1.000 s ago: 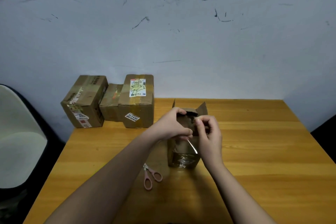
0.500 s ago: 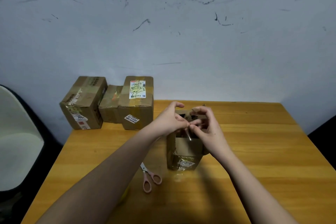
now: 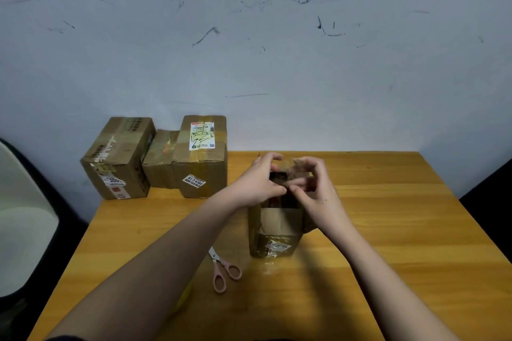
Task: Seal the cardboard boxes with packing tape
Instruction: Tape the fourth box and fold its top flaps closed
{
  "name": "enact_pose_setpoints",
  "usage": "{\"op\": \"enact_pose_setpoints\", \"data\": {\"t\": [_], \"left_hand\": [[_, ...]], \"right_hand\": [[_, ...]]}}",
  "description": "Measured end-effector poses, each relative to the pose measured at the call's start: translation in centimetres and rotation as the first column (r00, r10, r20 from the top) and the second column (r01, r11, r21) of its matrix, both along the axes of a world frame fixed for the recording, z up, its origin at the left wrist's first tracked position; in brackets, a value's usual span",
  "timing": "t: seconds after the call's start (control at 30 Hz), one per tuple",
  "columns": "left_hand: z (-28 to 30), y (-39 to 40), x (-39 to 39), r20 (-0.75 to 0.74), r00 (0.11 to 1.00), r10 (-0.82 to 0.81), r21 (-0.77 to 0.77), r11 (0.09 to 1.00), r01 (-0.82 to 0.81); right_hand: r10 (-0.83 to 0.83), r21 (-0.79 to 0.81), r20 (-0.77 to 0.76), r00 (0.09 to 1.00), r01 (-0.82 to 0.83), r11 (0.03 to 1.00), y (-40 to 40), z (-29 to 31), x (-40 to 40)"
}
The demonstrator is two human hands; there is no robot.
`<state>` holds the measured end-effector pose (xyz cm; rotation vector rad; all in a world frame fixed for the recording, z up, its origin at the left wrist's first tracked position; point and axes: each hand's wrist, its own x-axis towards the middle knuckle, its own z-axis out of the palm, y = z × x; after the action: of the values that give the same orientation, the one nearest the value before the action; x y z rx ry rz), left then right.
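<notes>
Table: wooden top [image 3: 388,230].
Sealed boxes: three cartons [image 3: 177,158], far left corner.
Open box: small carton [image 3: 277,232], mid-table, flaps up.
Left hand [image 3: 257,183]: fingers curled over the opening, held item unclear.
Right hand [image 3: 318,191]: likewise.
Scissors: pink-handled [image 3: 223,271], just left of carton.

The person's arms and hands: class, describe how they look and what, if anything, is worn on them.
Both forearms are bare up to the frame's lower edge, with no sleeves showing. The left hand and right hand wear no gloves; no rings, watch or bracelet can be seen. A small dark spot marks the back of the right hand.
</notes>
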<state>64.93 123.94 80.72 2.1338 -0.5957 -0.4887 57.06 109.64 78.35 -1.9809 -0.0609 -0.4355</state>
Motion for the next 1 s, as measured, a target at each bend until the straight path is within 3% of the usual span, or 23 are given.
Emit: {"op": "enact_pose_setpoints", "data": {"t": [0.2,0.37,0.5,0.63,0.7,0.77,0.83,0.9,1.0], "left_hand": [[0.4,-0.2,-0.2,0.045,0.998,-0.036,0.026,0.999,0.035],[-0.1,-0.1,-0.2,-0.065,0.997,-0.050,-0.064,0.997,0.046],[-0.5,0.1,-0.4,-0.147,0.986,-0.080,-0.157,0.986,0.057],[-2.0,-0.3,-0.7,0.086,0.996,0.013,0.038,0.999,-0.016],[-3.3,-1.1,-0.7,0.209,0.974,-0.083,0.223,0.974,0.035],[-4.6,-2.0,-0.4,0.295,0.917,-0.270,0.482,0.870,0.101],[-5.6,-2.7,0.0,0.285,0.881,-0.378,0.635,0.763,0.121],[-6.0,-3.0,0.0,0.260,0.888,-0.380,0.658,0.742,0.125],[-6.1,-2.8,0.1,0.244,0.920,-0.307,0.565,0.816,0.122]], "right_hand": [[-0.022,0.026,0.001,1.000,0.022,0.999,0.4,-0.6,0.2],[-0.049,-0.038,-0.002,0.999,0.048,0.998,0.1,-1.0,0.2],[-0.162,-0.106,0.004,0.987,0.162,0.981,-1.1,-1.9,0.6],[-0.184,0.029,-0.042,0.982,0.186,0.982,-2.4,-1.6,0.1],[-0.134,0.082,-0.090,0.987,0.142,0.987,-2.5,-1.7,-0.4],[-0.096,0.172,-0.151,0.984,0.122,0.978,-2.2,-2.2,-0.7],[-0.075,0.254,-0.215,0.974,0.130,0.959,-2.0,-2.8,-0.8],[-0.050,0.260,-0.264,0.963,0.121,0.958,-1.5,-3.5,-0.8],[-0.032,0.256,-0.326,0.945,0.121,0.959,-1.3,-5.0,-0.8]]}}
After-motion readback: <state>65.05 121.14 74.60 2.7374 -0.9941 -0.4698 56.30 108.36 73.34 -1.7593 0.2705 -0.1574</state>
